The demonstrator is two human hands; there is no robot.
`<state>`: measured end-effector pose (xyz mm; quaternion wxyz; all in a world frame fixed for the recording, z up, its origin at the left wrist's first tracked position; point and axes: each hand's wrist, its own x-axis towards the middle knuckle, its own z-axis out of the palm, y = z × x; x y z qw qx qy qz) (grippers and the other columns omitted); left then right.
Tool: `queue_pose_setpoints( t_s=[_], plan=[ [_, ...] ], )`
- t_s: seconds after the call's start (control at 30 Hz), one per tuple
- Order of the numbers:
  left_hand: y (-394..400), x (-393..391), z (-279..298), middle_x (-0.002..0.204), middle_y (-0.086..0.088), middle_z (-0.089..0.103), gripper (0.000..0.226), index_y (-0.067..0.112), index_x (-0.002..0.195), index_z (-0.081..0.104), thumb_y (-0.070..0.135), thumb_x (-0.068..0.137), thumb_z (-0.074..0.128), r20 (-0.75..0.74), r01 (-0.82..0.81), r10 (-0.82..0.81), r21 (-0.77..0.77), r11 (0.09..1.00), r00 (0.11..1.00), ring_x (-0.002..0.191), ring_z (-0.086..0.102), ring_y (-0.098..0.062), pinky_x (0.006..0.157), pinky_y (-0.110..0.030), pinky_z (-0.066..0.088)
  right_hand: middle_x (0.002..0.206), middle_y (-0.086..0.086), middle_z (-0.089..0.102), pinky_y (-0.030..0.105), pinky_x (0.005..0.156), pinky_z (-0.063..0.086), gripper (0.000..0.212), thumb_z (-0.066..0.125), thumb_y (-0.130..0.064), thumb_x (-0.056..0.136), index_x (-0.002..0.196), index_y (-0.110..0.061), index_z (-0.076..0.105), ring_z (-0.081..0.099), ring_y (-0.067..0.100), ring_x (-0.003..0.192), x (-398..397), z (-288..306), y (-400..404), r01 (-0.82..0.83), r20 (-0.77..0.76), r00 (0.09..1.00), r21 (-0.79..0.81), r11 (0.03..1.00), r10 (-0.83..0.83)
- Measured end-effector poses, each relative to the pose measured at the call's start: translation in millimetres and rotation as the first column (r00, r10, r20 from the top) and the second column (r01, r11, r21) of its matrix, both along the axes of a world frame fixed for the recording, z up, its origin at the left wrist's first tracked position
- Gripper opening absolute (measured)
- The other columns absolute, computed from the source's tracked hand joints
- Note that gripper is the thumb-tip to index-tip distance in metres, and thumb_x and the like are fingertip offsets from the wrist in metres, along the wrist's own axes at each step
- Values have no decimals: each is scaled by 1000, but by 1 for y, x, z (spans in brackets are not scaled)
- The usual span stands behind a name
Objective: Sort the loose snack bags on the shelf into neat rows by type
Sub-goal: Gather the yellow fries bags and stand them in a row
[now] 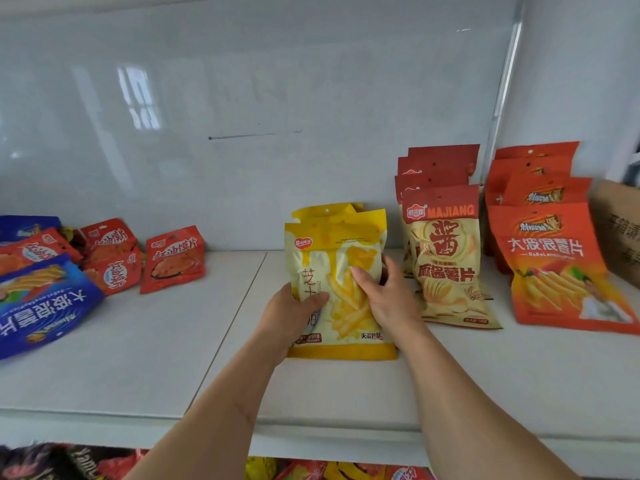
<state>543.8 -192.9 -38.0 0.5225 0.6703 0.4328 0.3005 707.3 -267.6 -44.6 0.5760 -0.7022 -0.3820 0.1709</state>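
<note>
- The left hand (pixel 294 306) grips the lower left edge of the front yellow bag (pixel 337 285), thumb curled over its face and the other fingers hidden behind it.
- The right hand (pixel 384 296) grasps the same bag from the right side; the thumb presses on the printed front near the middle, and the fingers wrap round the right edge.
- The bag stands upright on the white shelf (pixel 173 341), near the middle, its bottom edge touching the shelf top.
- More yellow bags (pixel 329 211) stand directly behind it in a row; only their tops show.
- Just to the right stands a row of cream-and-red bags (pixel 446 258) marked MAJIANG, one behind another.
- Farther right is a row of orange bags (pixel 554 265), also one behind another, with a cardboard box (pixel 620 233) beside them at the edge of view.
- At the left of the shelf, well apart from the hands, small red bags (pixel 173 258) lie and lean in a loose cluster.
- A large blue bag (pixel 41 303) lies tilted in front of that cluster, and another blue one (pixel 27 226) shows behind.
- More packets (pixel 86 462) are partly visible on the level below.
</note>
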Motion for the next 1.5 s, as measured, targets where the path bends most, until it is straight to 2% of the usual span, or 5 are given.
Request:
queue_pose_setpoints(
  t_s=[0.33, 0.57, 0.87, 1.13, 1.5],
  plan=[
    [8, 19, 3, 103, 5, 76, 35, 25, 113, 65, 44, 86, 74, -23, -9, 10, 59, 998, 1000, 92, 73, -19, 85, -45, 61, 121, -4, 65, 44, 90, 54, 71, 48, -78, 83, 132, -26, 52, 63, 21, 111, 2, -1, 7, 191, 192, 964, -18, 981, -184],
    [1, 6, 4, 102, 6, 72, 42, 26, 115, 56, 47, 84, 76, -6, -78, 79, 85, 993, 997, 88, 73, -16, 76, -42, 63, 156, 9, 37, 44, 109, 36, 80, 49, -61, 94, 154, -13, 28, 37, 30, 141, -7, 6, -1, 297, 345, 901, -51, 953, -262],
    [-13, -19, 2, 125, 6, 60, 61, 20, 144, 43, 48, 94, 63, -43, -142, 149, 135, 981, 988, 93, 65, -10, 66, -27, 54, 149, 14, 45, 49, 108, 33, 63, 46, -55, 98, 143, -10, 46, 40, 34, 137, -22, 5, -11, 444, 574, 722, 43, 895, -386],
    [-5, -76, 1, 134, 4, 61, 37, 21, 130, 60, 42, 101, 51, -431, -26, 361, 612, 790, 827, 117, 61, -22, 91, -35, 49, 119, 7, 66, 46, 96, 41, 20, 66, -26, 91, 104, -12, 70, 58, 31, 109, -72, -1, 2, 150, 870, 359, 302, 941, -337],
    [47, -218, 13, 128, 3, 63, 34, 20, 126, 62, 37, 105, 41, -580, 181, 504, 752, 634, 640, 115, 59, -21, 92, -36, 48, 101, 0, 70, 38, 83, 47, 13, 69, -21, 85, 97, -16, 73, 65, 27, 94, -202, 5, 71, -7, 916, 391, 100, 995, -89]
  ],
)
